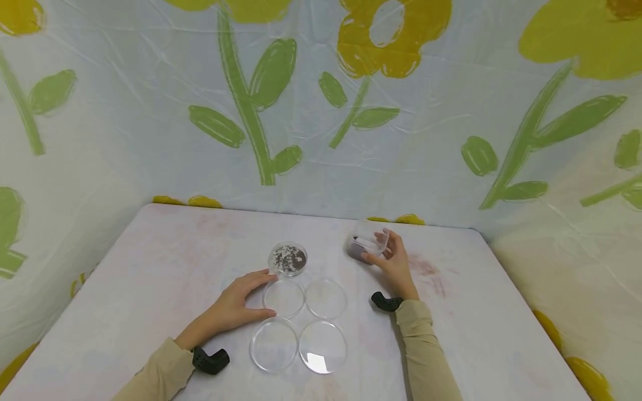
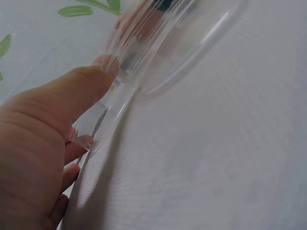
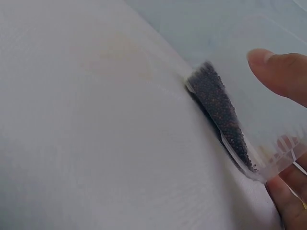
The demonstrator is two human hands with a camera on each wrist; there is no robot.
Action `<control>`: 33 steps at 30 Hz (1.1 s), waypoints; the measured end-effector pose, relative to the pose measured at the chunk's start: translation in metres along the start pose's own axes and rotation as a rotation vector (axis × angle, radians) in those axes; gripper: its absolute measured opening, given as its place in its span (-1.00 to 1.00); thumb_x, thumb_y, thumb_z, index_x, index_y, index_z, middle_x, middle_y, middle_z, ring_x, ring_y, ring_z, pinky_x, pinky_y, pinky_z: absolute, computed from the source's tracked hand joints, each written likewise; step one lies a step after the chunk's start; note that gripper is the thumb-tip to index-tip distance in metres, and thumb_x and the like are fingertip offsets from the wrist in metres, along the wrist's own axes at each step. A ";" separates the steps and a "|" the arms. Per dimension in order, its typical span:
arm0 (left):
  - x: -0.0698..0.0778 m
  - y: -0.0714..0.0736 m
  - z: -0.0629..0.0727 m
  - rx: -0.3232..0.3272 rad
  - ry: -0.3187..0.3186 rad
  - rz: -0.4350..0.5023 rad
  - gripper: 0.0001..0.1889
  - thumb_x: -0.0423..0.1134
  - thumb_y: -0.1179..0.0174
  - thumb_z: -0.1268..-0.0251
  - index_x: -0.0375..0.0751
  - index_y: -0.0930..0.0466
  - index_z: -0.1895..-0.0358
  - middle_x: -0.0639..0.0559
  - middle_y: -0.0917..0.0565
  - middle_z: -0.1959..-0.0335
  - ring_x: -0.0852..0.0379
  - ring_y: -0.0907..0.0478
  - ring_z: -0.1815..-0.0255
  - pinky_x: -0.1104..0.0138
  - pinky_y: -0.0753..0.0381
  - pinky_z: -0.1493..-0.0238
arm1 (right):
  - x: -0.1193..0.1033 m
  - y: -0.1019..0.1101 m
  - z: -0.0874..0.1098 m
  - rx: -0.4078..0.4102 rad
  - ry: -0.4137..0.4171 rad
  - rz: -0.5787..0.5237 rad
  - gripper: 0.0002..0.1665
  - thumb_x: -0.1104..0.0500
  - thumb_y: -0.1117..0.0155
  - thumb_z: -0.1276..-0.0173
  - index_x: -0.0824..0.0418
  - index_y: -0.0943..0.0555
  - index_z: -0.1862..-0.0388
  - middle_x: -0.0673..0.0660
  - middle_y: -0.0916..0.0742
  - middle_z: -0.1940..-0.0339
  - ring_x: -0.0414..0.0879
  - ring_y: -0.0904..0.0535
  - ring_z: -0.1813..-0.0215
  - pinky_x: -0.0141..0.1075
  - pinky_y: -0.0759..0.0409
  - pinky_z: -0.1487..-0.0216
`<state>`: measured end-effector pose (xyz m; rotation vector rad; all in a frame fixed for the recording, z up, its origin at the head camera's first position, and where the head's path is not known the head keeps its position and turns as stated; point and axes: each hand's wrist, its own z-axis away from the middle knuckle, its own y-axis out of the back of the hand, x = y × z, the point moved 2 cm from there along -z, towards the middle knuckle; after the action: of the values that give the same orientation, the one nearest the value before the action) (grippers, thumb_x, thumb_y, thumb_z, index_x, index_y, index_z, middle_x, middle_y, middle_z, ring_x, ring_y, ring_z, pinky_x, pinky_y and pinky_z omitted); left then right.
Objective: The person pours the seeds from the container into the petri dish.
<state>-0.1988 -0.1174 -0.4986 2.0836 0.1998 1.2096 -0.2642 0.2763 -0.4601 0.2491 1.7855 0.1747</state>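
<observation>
My left hand (image 1: 236,301) spans the left side of a clear petri dish (image 1: 283,298), thumb on the near side and fingers on the far side. In the left wrist view, the left thumb lies against a clear plastic rim (image 2: 127,79). My right hand (image 1: 393,264) grips a clear plastic container (image 1: 368,239) from its right side. Small dark round grains (image 3: 218,112) lie in that container, and a pale elongated piece shows inside it in the head view. Beyond the left fingers sits a round dish (image 1: 288,259) with dark and white bits in it.
Three more clear dishes stand close by: one to the right (image 1: 326,299), one nearer left (image 1: 273,345) and one nearer right (image 1: 323,347). A pale cloth covers the table (image 1: 165,267). Behind it hangs a flower-printed curtain (image 1: 311,167).
</observation>
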 end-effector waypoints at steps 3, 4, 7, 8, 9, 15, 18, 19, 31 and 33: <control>0.000 0.001 0.000 0.010 -0.012 -0.005 -0.23 0.10 -0.50 -0.03 -0.05 -0.49 -0.35 -0.15 -0.43 -0.40 -0.19 -0.32 -0.42 -0.19 -0.29 -0.36 | 0.006 -0.001 -0.004 0.002 0.001 -0.005 0.06 0.34 -0.53 -0.14 0.38 -0.10 -0.50 0.37 -0.43 -0.41 0.23 -0.28 -0.46 0.12 -0.17 -0.48; -0.001 0.000 0.001 0.011 -0.014 -0.008 -0.23 0.10 -0.50 -0.02 -0.06 -0.49 -0.35 -0.15 -0.43 -0.40 -0.19 -0.32 -0.42 -0.18 -0.29 -0.36 | 0.008 -0.002 -0.006 0.005 -0.002 0.007 0.06 0.32 -0.53 -0.15 0.36 -0.10 -0.51 0.35 -0.44 -0.41 0.21 -0.28 -0.47 0.12 -0.18 -0.48; 0.000 0.000 0.001 0.002 -0.011 -0.008 -0.22 0.10 -0.50 -0.03 -0.05 -0.49 -0.36 -0.15 -0.42 -0.41 -0.18 -0.31 -0.43 -0.17 -0.29 -0.37 | 0.015 -0.001 -0.009 0.025 -0.011 0.052 0.07 0.24 -0.56 -0.14 0.26 -0.13 -0.51 0.27 -0.48 -0.40 0.11 -0.29 -0.47 0.08 -0.22 -0.46; 0.000 0.000 0.000 -0.002 -0.009 -0.009 -0.22 0.11 -0.49 -0.03 -0.05 -0.48 -0.36 -0.14 -0.42 -0.41 -0.17 -0.31 -0.44 -0.17 -0.28 -0.37 | 0.017 0.000 -0.010 0.032 -0.014 0.062 0.06 0.21 -0.57 -0.13 0.22 -0.15 -0.50 0.23 -0.49 -0.39 0.07 -0.30 -0.47 0.06 -0.23 -0.46; 0.000 0.000 0.001 -0.003 -0.007 -0.010 -0.22 0.11 -0.49 -0.04 -0.05 -0.48 -0.36 -0.14 -0.42 -0.41 -0.17 -0.31 -0.44 -0.18 -0.28 -0.37 | 0.016 0.000 -0.011 0.033 -0.010 0.072 0.07 0.19 -0.58 -0.13 0.21 -0.15 -0.50 0.21 -0.50 -0.39 0.05 -0.30 -0.46 0.05 -0.24 -0.45; 0.001 0.000 0.000 0.002 0.000 -0.012 -0.22 0.12 -0.49 -0.03 -0.04 -0.48 -0.36 -0.15 -0.41 -0.41 -0.19 -0.30 -0.43 -0.20 -0.28 -0.36 | -0.010 -0.005 -0.011 0.037 0.025 0.077 0.06 0.18 -0.60 -0.10 0.22 -0.18 -0.47 0.20 -0.49 -0.38 0.06 -0.32 -0.44 0.03 -0.25 -0.46; 0.001 0.001 0.000 0.013 -0.011 -0.020 -0.22 0.11 -0.49 -0.03 -0.05 -0.49 -0.35 -0.16 -0.42 -0.40 -0.21 -0.32 -0.42 -0.22 -0.29 -0.34 | -0.037 -0.012 -0.004 0.023 0.033 0.098 0.05 0.21 -0.60 -0.09 0.28 -0.19 -0.46 0.25 -0.47 -0.38 0.12 -0.30 -0.45 0.03 -0.25 -0.46; 0.000 0.001 0.000 0.012 -0.014 -0.021 -0.22 0.11 -0.49 -0.03 -0.05 -0.49 -0.35 -0.16 -0.42 -0.40 -0.21 -0.32 -0.42 -0.23 -0.29 -0.34 | -0.047 -0.015 -0.001 0.017 0.038 0.105 0.04 0.22 -0.60 -0.09 0.31 -0.19 -0.45 0.27 -0.46 -0.37 0.14 -0.29 -0.45 0.05 -0.24 -0.46; -0.001 -0.001 -0.001 -0.005 -0.009 -0.007 -0.22 0.13 -0.48 -0.04 -0.04 -0.48 -0.37 -0.11 -0.42 -0.41 -0.16 -0.29 -0.44 -0.19 -0.27 -0.37 | -0.118 -0.050 0.036 0.017 0.244 0.180 0.02 0.44 -0.57 0.01 0.51 -0.21 -0.38 0.44 -0.41 -0.34 0.28 -0.30 -0.41 0.08 -0.28 -0.44; -0.001 -0.001 -0.002 -0.005 -0.007 -0.007 -0.22 0.13 -0.48 -0.04 -0.02 -0.48 -0.37 -0.10 -0.42 -0.42 -0.15 -0.29 -0.44 -0.18 -0.27 -0.37 | -0.123 -0.056 0.041 0.019 0.301 0.215 0.04 0.46 -0.58 0.04 0.53 -0.21 -0.38 0.44 -0.42 -0.33 0.29 -0.30 -0.40 0.08 -0.30 -0.42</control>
<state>-0.2004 -0.1162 -0.4997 2.0808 0.1998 1.1971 -0.2024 0.1896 -0.3674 0.4483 2.0576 0.3646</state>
